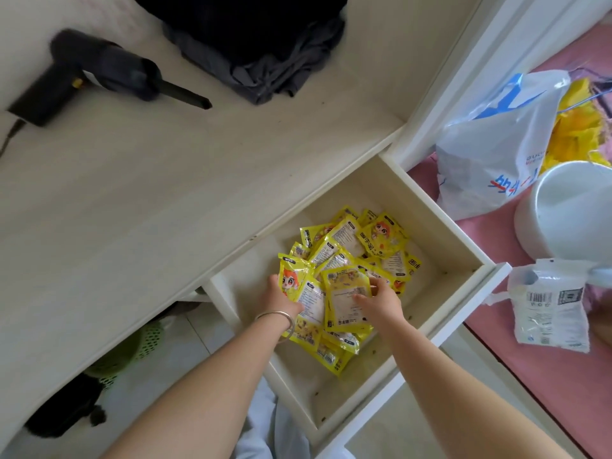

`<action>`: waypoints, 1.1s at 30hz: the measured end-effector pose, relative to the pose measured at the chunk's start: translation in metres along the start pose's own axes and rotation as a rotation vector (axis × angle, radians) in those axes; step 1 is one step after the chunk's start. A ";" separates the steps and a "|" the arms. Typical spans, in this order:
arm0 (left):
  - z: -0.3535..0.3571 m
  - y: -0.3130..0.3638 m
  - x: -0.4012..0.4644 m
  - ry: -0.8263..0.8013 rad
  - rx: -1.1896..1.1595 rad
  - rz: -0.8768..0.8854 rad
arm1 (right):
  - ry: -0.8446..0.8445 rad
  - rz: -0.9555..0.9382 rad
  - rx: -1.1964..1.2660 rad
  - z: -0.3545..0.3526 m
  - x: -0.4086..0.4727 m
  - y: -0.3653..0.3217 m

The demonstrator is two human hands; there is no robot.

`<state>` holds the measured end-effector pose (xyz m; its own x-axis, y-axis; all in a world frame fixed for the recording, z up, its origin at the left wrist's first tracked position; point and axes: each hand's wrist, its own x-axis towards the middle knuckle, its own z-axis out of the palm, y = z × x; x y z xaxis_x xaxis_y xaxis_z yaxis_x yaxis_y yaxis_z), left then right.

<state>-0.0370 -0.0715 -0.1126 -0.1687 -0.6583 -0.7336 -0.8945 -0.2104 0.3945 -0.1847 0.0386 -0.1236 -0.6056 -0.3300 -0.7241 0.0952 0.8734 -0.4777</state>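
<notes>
Left hand: the left hand (277,298) is low inside the drawer, at the left side of the pile. Its thumb lies on the front of the cartoon packet (293,281) and the fingers go behind it, so the hand grips this packet.
Right hand: the right hand (377,301) is just beside the left one. Its thumb presses on the white back of the label packet (344,293) and the fingers curl over the packet's right edge. It seems to pinch it, though the fingertips are partly hidden.
Packets: the yellow packets (364,246) lie in a loose heap, overlapping, some face up and some face down. Both held packets are still touching the heap.
Drawer: the drawer (440,223) is pulled out from under the desk top (132,193), and the heap sits near its middle.
Wrist: a thin metal bracelet (281,318) is around the left wrist.
On the desk: a black handheld tool (99,71) lies on its side, and dark folded clothes (258,44) are behind it, well apart from the drawer.
To the right: a white plastic bag (496,137), a white tub (573,210) and a small clear packet (549,303) rest on a pink surface (563,392).
Under the desk: a green basket (132,346) stands on the floor.
</notes>
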 end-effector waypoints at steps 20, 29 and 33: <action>-0.151 -0.057 -0.095 0.397 -0.355 0.321 | 0.128 -0.847 -0.325 0.085 -0.160 -0.144; -0.274 -0.232 -0.155 0.700 -0.547 0.143 | -0.216 -1.072 -0.402 0.246 -0.289 -0.176; -0.309 -0.327 -0.184 0.783 -0.598 0.054 | -0.384 -1.113 -0.430 0.325 -0.349 -0.175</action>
<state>0.4141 -0.1050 0.0644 0.3114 -0.9250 -0.2177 -0.5009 -0.3544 0.7896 0.2671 -0.1156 0.0509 0.0842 -0.9826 -0.1653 -0.6288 0.0763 -0.7738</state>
